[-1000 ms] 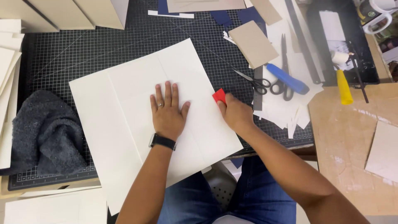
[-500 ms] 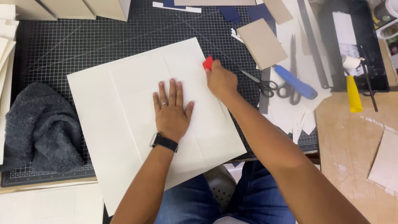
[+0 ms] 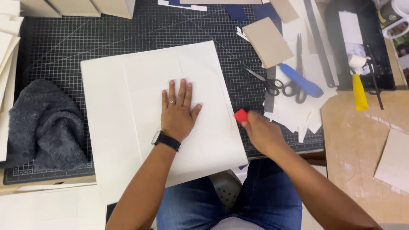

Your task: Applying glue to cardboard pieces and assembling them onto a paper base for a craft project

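A large cream sheet of card [image 3: 128, 98] lies on the black gridded cutting mat [image 3: 85, 38]. My left hand [image 3: 178, 110] rests flat on the sheet's middle, fingers spread, with a ring and a black wristwatch. My right hand [image 3: 262, 132] grips a small red tool [image 3: 240, 116] at the sheet's right edge, near its lower corner; the hand is slightly blurred.
Black scissors [image 3: 279, 85], a blue-handled tool [image 3: 300, 80], a tan board [image 3: 267, 41] and paper scraps lie right of the sheet. A yellow tool [image 3: 359, 91] sits further right. A dark grey cloth [image 3: 40, 123] lies at left, with stacked cream boards [image 3: 6, 64] along the left edge.
My right hand with the red tool slid up the sheet's right edge, then came back down towards me. The left hand stayed pressed flat on the sheet.
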